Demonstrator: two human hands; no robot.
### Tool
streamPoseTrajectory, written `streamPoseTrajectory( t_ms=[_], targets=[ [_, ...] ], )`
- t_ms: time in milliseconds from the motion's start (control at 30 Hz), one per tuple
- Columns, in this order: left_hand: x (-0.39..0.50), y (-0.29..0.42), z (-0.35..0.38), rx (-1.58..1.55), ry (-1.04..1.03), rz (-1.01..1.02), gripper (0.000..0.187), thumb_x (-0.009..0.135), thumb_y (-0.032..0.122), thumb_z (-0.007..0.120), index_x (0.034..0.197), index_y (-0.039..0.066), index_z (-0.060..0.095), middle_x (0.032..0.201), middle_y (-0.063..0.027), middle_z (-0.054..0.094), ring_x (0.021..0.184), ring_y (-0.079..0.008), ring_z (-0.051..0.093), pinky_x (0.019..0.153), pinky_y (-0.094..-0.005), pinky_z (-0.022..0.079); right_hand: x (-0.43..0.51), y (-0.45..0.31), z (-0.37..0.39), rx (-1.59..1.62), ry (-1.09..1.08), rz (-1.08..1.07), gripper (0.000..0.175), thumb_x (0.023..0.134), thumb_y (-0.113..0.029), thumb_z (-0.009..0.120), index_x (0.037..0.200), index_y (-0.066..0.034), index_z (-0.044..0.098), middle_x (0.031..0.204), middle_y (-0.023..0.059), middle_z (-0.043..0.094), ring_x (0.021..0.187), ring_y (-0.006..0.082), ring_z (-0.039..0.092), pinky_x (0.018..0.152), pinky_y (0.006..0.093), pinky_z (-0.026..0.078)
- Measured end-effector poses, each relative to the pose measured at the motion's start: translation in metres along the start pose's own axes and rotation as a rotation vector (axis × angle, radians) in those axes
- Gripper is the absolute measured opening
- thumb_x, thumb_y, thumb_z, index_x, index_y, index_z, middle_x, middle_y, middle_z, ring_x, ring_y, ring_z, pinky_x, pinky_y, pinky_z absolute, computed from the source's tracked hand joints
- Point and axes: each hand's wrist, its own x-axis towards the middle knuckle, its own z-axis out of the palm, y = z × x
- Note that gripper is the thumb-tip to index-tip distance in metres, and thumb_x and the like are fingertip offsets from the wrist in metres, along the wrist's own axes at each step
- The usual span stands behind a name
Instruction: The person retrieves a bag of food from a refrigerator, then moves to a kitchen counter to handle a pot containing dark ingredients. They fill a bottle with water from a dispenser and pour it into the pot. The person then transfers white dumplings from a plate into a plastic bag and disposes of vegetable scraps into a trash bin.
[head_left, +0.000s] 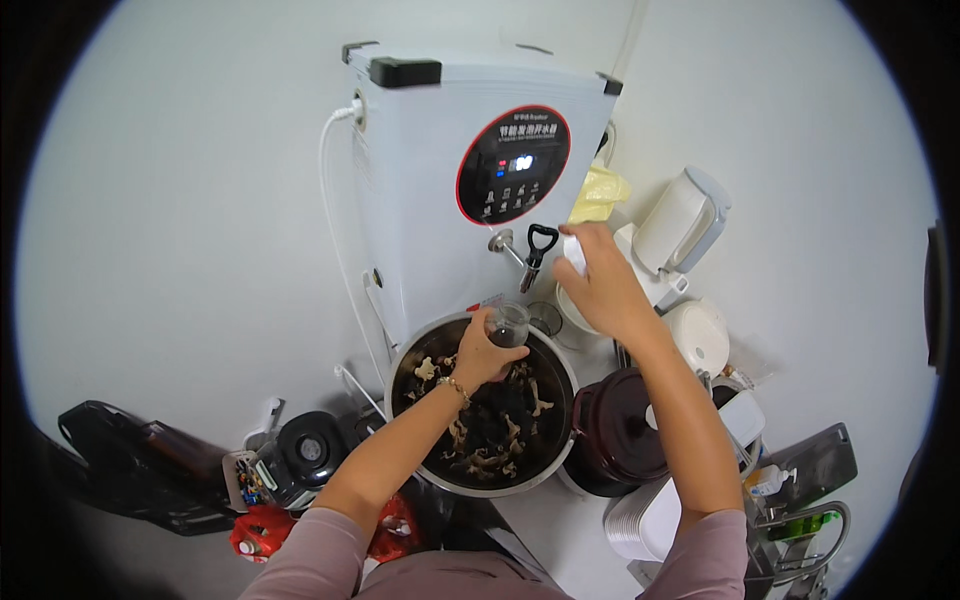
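Note:
My left hand (480, 352) grips a clear glass jar (510, 322) with an open mouth, above the far part of a steel basin (427, 484). Dark liquid fills the basin, with pieces of what looks like soaked dried mushroom (517, 435) in it. Right of the tap, my right hand (600, 281) is raised with a small white object (574, 253) between its fingers; its kind is unclear. Just left of that hand is the black looped handle (541, 238) of the tap (529, 276) on a white water boiler (420, 187). The jar is below the tap spout.
A dark red lidded pot (619, 427) stands right of the basin, near stacked white trays (637, 521). Behind my right arm are a white electric kettle (675, 217) and a drinking glass (545, 319). A white power cord (330, 195) hangs left of the boiler. A sink faucet (832, 517) is at lower right.

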Motion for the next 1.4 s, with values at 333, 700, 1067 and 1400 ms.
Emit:
streamPoseTrajectory(
  t_ms=[333, 700, 1067, 1400],
  targets=[
    [-0.013, 0.015, -0.009, -0.281, -0.214, 0.078, 0.091, 0.058, 0.027, 0.087, 0.131, 0.004, 0.038, 0.123, -0.0154, 0.050, 0.116, -0.0251, 0.048, 0.097, -0.0356, 0.041, 0.023, 0.017, 0.015, 0.097, 0.031, -0.077, 0.049, 0.086, -0.028, 0.053, 0.124, 0.0032, 0.047, 0.121, 0.0198, 0.050, 0.098, 0.0343, 0.058, 0.087, 0.0383, 0.045],
    [-0.114, 0.123, -0.075, -0.082, -0.404, 0.805, 0.084, 0.056, 0.015, 0.088, 0.126, 0.011, 0.042, 0.126, -0.0128, 0.051, 0.123, -0.0295, 0.046, 0.103, -0.0442, 0.034, -0.053, 0.030, -0.052, 0.371, 0.145, 0.132, 0.039, 0.089, -0.024, 0.055, 0.122, -0.0037, 0.052, 0.110, 0.0112, 0.056, 0.095, 0.0173, 0.055, 0.083, 0.0280, 0.043],
    [-0.062, 0.058, -0.045, 0.320, -0.037, 0.038, 0.081, 0.058, 0.035, 0.085, 0.119, 0.000, 0.045, 0.105, -0.0145, 0.060, 0.083, -0.0249, 0.063, 0.078, -0.0329, 0.050, -0.056, 0.002, -0.026, -0.077, 0.000, 0.114, 0.055, 0.088, -0.034, 0.051, 0.127, 0.0039, 0.043, 0.122, 0.0243, 0.048, 0.107, 0.0390, 0.053, 0.094, 0.0408, 0.041],
    [0.015, 0.025, 0.001, 0.262, 0.040, -0.056, 0.083, 0.053, 0.043, 0.084, 0.110, -0.005, 0.047, 0.094, -0.0137, 0.059, 0.085, -0.0240, 0.058, 0.076, -0.0313, 0.048, 0.034, 0.018, 0.056, -0.217, 0.048, -0.122, 0.054, 0.084, -0.032, 0.051, 0.121, 0.0082, 0.045, 0.112, 0.0226, 0.053, 0.085, 0.0407, 0.061, 0.073, 0.0456, 0.051]
  ],
)
